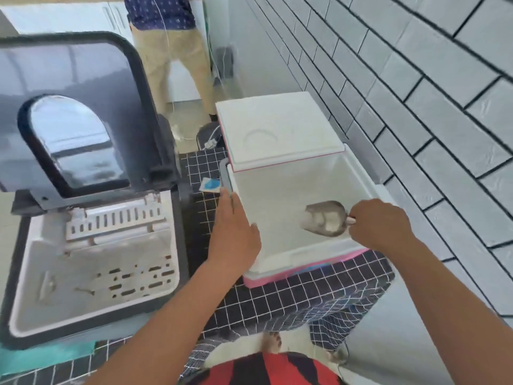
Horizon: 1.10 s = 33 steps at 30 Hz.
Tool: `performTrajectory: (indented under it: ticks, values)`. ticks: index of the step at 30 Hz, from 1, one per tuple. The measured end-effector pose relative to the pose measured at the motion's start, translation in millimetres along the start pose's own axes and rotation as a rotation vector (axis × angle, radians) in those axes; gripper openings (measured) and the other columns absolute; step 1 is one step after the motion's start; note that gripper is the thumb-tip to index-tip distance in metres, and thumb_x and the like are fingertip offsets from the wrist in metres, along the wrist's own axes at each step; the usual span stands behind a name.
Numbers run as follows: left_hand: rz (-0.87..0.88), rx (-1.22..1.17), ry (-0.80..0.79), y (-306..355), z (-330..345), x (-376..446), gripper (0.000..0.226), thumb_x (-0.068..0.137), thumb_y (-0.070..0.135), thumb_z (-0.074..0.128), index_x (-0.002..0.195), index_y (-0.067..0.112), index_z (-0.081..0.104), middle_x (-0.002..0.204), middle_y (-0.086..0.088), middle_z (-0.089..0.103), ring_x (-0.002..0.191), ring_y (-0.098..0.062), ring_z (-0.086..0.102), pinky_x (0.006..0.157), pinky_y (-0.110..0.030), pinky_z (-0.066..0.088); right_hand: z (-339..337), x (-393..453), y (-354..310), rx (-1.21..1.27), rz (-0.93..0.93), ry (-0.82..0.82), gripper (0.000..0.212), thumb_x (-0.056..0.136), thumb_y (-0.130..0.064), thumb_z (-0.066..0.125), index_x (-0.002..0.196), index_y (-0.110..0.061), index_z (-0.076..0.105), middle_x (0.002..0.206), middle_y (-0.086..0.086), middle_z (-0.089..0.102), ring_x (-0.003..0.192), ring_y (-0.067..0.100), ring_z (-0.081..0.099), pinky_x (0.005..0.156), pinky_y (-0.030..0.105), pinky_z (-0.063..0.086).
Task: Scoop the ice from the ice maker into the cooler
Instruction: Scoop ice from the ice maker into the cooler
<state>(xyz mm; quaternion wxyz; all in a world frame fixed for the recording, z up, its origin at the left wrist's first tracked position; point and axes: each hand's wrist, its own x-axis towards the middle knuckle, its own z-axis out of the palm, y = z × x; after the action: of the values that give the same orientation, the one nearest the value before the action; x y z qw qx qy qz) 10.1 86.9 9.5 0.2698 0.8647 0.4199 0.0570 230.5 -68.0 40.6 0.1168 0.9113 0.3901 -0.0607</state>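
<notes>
Grid-patterned cloth [277, 301] covers the table beside a tiled wall. Ice [327, 219] is carried in a metal scoop [324, 218] over the open cooler [277, 262], handle gripped by the right hand [380, 223]. Left hand [233, 234] is laid flat on the cooler's left rim. Ice maker [83, 262] is seen at the table's left edge, lid raised.

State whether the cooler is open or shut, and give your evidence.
Open: the cooler has its lid swung back, its white inside shows, and the scoop is over it.
</notes>
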Motion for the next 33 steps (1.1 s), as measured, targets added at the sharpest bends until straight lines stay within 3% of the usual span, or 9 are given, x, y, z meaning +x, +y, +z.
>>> performTrajectory:
  ticks: [7, 9, 11, 13, 16, 18, 22, 26, 33]
  values:
    - [-0.041, -0.089, 0.002, 5.2, 2.5, 1.4, 0.072, 0.097, 0.024, 0.048, 0.154, 0.010, 0.007, 0.162, -0.003, -0.006, 0.148, -0.028, 0.013, 0.116, -0.043, 0.027, -15.6, 16.7, 21.0, 0.124, -0.079, 0.101, 0.009, 0.077, -0.024, 0.055, 0.072, -0.022, 0.062, 0.069, -0.004, 0.059, 0.066, 0.025, 0.056, 0.055, 0.026, 0.036]
    - [-0.022, -0.204, 0.025, 4.4, -15.3, 3.0, 0.056, 0.096, 0.029, 0.050, 0.147, 0.025, 0.028, 0.153, 0.009, 0.024, 0.136, -0.012, 0.035, 0.100, -0.025, 0.043, -30.4, 17.1, 15.3, 0.212, -0.127, 0.140, 0.013, 0.079, -0.027, 0.056, 0.068, -0.023, 0.061, 0.064, -0.007, 0.058, 0.064, 0.021, 0.056, 0.051, 0.025, 0.035]
    - [0.014, -0.278, 0.153, 0.9, -40.6, 0.3, 0.040, 0.095, 0.029, 0.053, 0.133, 0.036, 0.044, 0.127, 0.027, 0.039, 0.111, 0.010, 0.041, 0.079, 0.002, 0.034, -48.6, 14.4, 1.3, 0.323, -0.188, 0.170, 0.015, 0.080, -0.031, 0.058, 0.067, -0.023, 0.060, 0.059, -0.007, 0.058, 0.061, 0.018, 0.056, 0.053, 0.026, 0.042]
    - [-0.002, -0.269, 0.288, -11.5, -67.1, -6.9, 0.041, 0.095, 0.031, 0.054, 0.135, 0.036, 0.047, 0.124, 0.030, 0.039, 0.107, 0.019, 0.032, 0.079, 0.009, 0.020, -66.0, 9.8, -20.5, 0.402, -0.259, 0.184, 0.014, 0.080, -0.034, 0.060, 0.075, -0.022, 0.063, 0.064, -0.009, 0.062, 0.064, 0.016, 0.058, 0.060, 0.029, 0.049]
    - [-0.051, -0.222, 0.487, -47.3, -101.2, -26.5, 0.037, 0.095, 0.031, 0.055, 0.132, 0.033, 0.054, 0.133, 0.019, 0.052, 0.117, 0.006, 0.044, 0.100, -0.012, 0.031, -90.2, -3.5, -61.0, 0.449, -0.394, 0.118, 0.013, 0.083, -0.039, 0.060, 0.079, -0.026, 0.063, 0.070, -0.011, 0.064, 0.068, 0.012, 0.058, 0.065, 0.032, 0.051]
    - [-0.059, -0.194, 0.589, -77.6, -119.1, -47.2, 0.035, 0.094, 0.027, 0.054, 0.129, 0.031, 0.057, 0.128, 0.014, 0.058, 0.116, 0.002, 0.049, 0.099, -0.025, 0.040, -105.5, -13.3, -86.0, 0.425, -0.499, 0.078, 0.019, 0.084, -0.037, 0.058, 0.067, -0.031, 0.056, 0.062, -0.011, 0.058, 0.061, 0.009, 0.055, 0.059, 0.033, 0.048]
    - [-0.179, -0.103, 0.687, -148.0, -139.4, -91.2, 0.038, 0.094, 0.018, 0.052, 0.132, 0.020, 0.056, 0.133, 0.005, 0.056, 0.123, -0.011, 0.051, 0.104, -0.029, 0.039, -133.9, -32.4, -135.8, 0.274, -0.689, 0.110, 0.021, 0.085, -0.039, 0.057, 0.066, -0.031, 0.056, 0.061, -0.011, 0.056, 0.058, 0.007, 0.052, 0.052, 0.029, 0.044]
    - [-0.390, 0.059, 0.427, -196.3, -148.6, -112.0, 0.061, 0.096, 0.019, 0.053, 0.151, 0.010, 0.029, 0.158, -0.007, 0.029, 0.145, -0.022, 0.026, 0.117, -0.037, 0.024, -149.0, -50.1, -199.6, -0.016, -0.824, 0.105, 0.005, 0.083, -0.038, 0.059, 0.085, -0.035, 0.063, 0.077, -0.011, 0.057, 0.070, 0.012, 0.053, 0.053, 0.025, 0.035]
    - [-0.272, -0.121, 0.410, -221.8, -149.5, -108.5, 0.063, 0.097, 0.004, 0.045, 0.154, 0.017, 0.022, 0.160, 0.005, 0.018, 0.147, -0.008, 0.014, 0.105, 0.001, 0.001, -159.5, -82.9, -287.1, -0.311, -0.840, 0.143, 0.030, 0.077, -0.011, 0.050, 0.059, -0.019, 0.028, 0.059, -0.005, 0.028, 0.054, 0.017, 0.035, 0.053, 0.024, 0.029]
